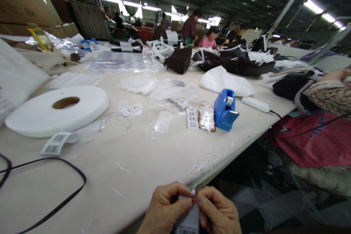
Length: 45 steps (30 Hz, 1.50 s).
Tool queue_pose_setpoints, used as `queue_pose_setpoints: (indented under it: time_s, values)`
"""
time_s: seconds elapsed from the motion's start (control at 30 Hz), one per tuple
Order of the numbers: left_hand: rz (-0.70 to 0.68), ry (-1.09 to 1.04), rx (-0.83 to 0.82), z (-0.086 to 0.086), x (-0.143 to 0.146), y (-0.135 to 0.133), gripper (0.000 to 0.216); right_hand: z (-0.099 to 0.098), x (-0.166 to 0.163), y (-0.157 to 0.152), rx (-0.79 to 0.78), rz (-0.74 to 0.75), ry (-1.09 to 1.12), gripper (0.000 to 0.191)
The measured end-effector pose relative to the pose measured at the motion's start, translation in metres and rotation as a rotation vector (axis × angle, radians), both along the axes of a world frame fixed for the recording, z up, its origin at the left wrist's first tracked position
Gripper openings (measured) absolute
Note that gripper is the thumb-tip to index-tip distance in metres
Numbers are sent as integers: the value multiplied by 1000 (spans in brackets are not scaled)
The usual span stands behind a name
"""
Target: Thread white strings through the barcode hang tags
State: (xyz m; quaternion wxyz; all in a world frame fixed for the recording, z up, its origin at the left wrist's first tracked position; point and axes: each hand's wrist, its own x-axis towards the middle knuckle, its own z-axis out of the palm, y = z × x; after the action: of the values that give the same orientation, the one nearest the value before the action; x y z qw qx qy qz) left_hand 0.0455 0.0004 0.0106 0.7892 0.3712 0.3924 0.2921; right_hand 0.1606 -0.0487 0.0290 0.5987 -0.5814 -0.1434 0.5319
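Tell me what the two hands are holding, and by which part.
Both the left hand and right hand pinch the top end of a small white barcode tag between their fingertips.

Bare table [142, 161] ahead of hands; black cord [68, 199] left, tape roll [57, 111] beyond, blue dispenser [225, 110] and labels [192, 118] block mid-right.

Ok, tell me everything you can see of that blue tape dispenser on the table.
The blue tape dispenser looks like moulded plastic, a chunky wedge with a white roll set in its top. It stands upright on the cream table near the front edge, untouched by any hand. A crinkled clear packet lies against its left side, with barcode labels just beyond that. A white power strip lies to its right, apart from it. Whether the tape end is pulled out cannot be told.
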Motion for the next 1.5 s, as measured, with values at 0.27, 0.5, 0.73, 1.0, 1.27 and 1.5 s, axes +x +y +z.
queue_pose_setpoints:
  time_s: [0.27,0.5,0.73,1.0,1.27,1.5]
  values:
    - [63,-75,-136,-2,2,-3,39,1,-3,3,-37,-9,-4,42]
    - [41,-88,-222,-24,6,-7,37,-14,2,1,-25,74,28,41]
    - [94,-42,-220,-23,4,-6,36,-17,1,-1,-53,30,15,42]
    - [77,-110,-234,-22,5,-10,37,-19,1,-2,-45,-18,32,40]
    - [80,-75,-251,-30,6,-9,38,-26,4,-2,-52,79,39,43]
    - [100,-94,-288,-27,9,-10,42,-22,2,-1,-27,-1,-15,40]
